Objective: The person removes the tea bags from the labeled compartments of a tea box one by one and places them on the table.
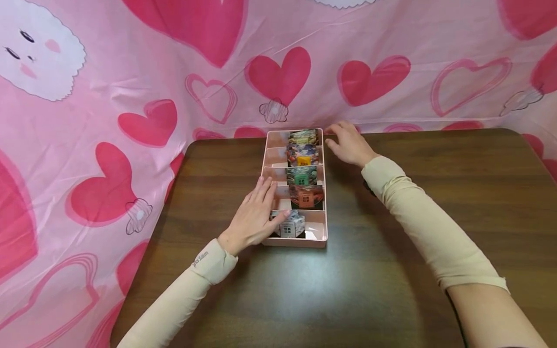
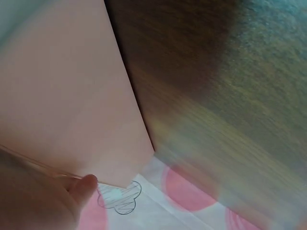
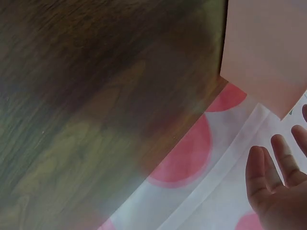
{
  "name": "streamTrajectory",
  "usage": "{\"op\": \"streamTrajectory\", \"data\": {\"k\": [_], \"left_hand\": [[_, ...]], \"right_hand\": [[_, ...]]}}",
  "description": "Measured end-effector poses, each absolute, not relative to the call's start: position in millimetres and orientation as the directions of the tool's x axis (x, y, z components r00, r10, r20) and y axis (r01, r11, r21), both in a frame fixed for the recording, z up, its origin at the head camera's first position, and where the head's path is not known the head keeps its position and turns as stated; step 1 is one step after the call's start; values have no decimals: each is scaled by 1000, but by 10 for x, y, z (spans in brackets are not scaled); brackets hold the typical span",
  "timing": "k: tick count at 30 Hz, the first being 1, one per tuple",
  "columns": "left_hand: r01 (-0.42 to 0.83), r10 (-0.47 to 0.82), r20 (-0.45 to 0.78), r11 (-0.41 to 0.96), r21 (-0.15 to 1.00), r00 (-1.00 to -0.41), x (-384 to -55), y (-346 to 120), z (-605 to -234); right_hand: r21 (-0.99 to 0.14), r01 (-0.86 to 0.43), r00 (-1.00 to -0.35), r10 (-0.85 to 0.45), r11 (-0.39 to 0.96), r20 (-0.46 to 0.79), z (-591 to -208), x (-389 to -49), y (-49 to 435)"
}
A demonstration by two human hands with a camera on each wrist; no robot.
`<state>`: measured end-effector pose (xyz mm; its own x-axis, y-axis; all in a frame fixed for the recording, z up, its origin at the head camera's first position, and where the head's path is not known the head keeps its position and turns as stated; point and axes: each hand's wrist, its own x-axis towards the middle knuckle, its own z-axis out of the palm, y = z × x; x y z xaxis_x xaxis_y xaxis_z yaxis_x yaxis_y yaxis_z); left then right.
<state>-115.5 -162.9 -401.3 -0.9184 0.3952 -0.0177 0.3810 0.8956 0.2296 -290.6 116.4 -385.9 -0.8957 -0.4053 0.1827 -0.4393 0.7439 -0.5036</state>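
A long pink divided tray (image 1: 296,244) stands near the table's far edge, one patterned sachet showing in each of several compartments. From the back come a yellow-green sachet (image 1: 303,137), a blue one with a yellow label (image 1: 303,157), a green one (image 1: 301,176), a red-brown one (image 1: 306,197) and a grey-white one (image 1: 292,226). My left hand (image 1: 254,215) rests along the tray's left side, fingers straight, its thumb over the front compartment. Beside the back right corner, my right hand (image 1: 350,143) holds nothing; in the right wrist view its loosely bent fingers are apart from the tray wall (image 3: 264,52).
The dark wood table (image 1: 435,193) extends on both sides of the tray and in front of it. A pink curtain with hearts (image 1: 278,77) hangs right behind the table's back edge and along its left side.
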Motion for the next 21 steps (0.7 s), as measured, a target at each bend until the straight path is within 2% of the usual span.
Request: {"op": "streamTrajectory", "data": {"k": [21], "left_hand": [[399, 419, -18, 877, 268, -908, -1166, -1589, -4033]], "right_hand": [[-568, -356, -931, -331, 742, 152, -3880, -3045, 976]]}}
